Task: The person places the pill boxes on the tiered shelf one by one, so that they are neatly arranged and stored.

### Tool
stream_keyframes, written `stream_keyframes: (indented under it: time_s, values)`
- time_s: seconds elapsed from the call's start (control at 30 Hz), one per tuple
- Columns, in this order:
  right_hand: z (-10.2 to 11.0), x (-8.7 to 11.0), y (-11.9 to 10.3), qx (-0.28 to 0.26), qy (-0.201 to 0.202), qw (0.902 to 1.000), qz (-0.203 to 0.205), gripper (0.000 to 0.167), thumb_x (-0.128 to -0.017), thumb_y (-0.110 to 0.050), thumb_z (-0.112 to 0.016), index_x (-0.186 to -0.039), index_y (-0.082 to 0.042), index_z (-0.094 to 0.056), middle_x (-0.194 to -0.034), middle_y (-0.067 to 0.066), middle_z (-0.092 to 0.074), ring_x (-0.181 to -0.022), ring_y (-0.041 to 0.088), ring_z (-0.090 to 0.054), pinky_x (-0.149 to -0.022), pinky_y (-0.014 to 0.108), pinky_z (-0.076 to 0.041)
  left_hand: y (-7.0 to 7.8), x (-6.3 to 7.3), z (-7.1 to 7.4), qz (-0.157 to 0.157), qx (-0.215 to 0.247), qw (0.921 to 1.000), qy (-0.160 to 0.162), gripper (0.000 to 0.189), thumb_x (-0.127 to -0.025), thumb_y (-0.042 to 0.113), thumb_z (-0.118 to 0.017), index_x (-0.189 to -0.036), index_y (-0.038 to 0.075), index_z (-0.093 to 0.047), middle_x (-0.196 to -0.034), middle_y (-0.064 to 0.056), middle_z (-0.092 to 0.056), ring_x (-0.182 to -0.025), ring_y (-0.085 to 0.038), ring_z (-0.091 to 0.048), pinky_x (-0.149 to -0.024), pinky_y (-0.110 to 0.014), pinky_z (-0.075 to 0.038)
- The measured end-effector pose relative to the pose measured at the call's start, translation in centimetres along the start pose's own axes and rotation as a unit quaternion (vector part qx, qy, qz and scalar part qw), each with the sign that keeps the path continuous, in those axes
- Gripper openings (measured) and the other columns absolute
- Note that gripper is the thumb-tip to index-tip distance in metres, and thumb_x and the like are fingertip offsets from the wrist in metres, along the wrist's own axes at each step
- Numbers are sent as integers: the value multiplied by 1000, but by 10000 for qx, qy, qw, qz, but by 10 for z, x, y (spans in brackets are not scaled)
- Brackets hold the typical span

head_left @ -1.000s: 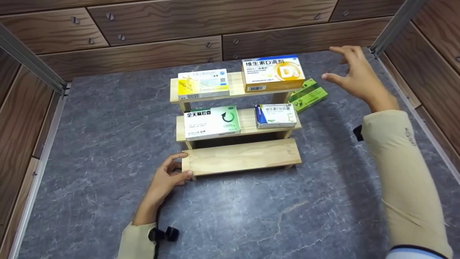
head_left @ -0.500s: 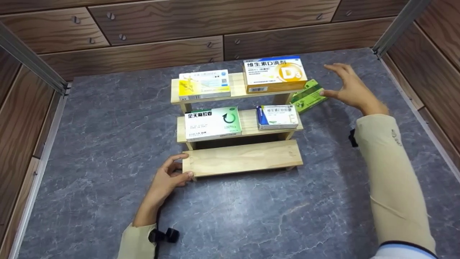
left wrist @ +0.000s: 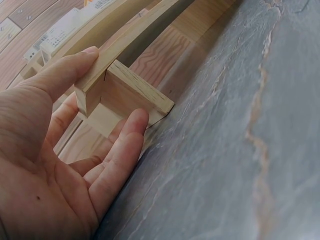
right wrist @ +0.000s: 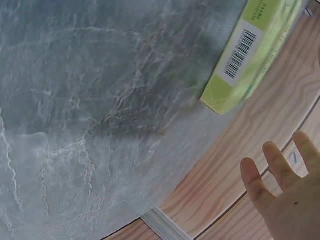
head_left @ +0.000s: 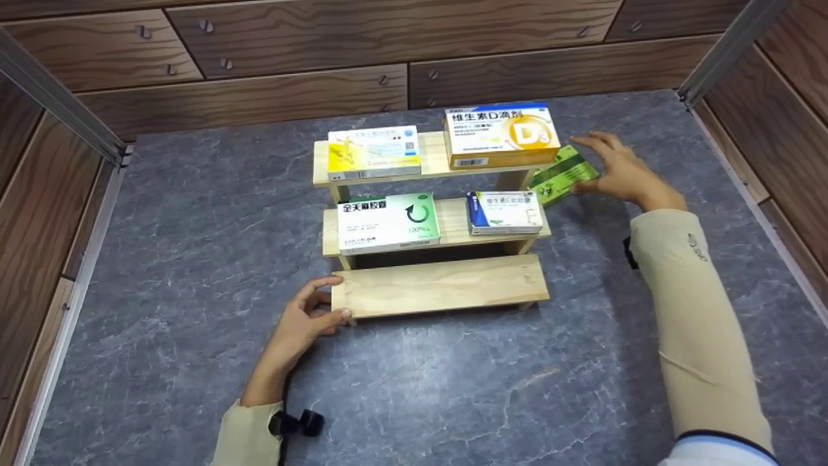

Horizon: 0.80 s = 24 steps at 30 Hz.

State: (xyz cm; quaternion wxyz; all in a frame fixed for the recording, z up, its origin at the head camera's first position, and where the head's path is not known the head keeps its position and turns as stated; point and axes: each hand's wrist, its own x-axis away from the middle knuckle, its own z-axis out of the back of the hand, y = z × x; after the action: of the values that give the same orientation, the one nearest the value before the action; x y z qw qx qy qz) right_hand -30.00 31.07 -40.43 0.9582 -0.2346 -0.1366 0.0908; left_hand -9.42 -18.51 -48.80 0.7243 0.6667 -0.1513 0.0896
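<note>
A three-tier wooden stand (head_left: 440, 285) stands mid-table. My left hand (head_left: 304, 317) grips the left end of its bottom tier, thumb along the front edge and index finger at the back corner; the left wrist view shows the thumb (left wrist: 75, 70) on the wood. Behind the stand's right side lies a green medicine box (head_left: 564, 175), partly hidden by the upper tier. My right hand (head_left: 624, 171) is at that box's right end, thumb and fingers spread, the thumb overlapping its edge in the head view. In the right wrist view several extended fingers (right wrist: 262, 185) show apart from the box.
On the top tier sit a yellow-white box (head_left: 374, 153) and a larger orange-white vitamin D box (head_left: 501, 133). The middle tier bears a green-white capsule box (head_left: 388, 223) and a small blue-white box (head_left: 504, 212). Wood-patterned walls (head_left: 310, 39) enclose the table.
My right hand has come down and left from beyond the green box to its right end. The left hand keeps its grip on the stand, and the boxes stay in place.
</note>
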Motion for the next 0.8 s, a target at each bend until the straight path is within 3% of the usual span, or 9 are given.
stream_keyframes:
  time_s: [0.4, 0.8]
  values:
    - [-17, -16, 3, 261, -350, 9990, 32, 93, -77, -19, -80, -152, -17, -26, -160, 20, -9, -138, 60, -11, -105, 76, -11, 0, 1, 0, -38, -17, 10000, 19, 57, -80, 11, -78, -132, 19, -56, -110, -16, -60, -78, -20, -67, -64, -28, -53]
    - [-24, -23, 2, 709, -853, 9928, -454, 91, -83, -25, -74, -155, -20, -19, -163, 12, 1, -141, 57, -1, -107, 74, 2, 0, 0, 0, -83, -23, 9999, -59, 58, -81, 12, -78, -133, 17, -54, -110, -17, -59, -74, -20, -65, -64, -29, -54]
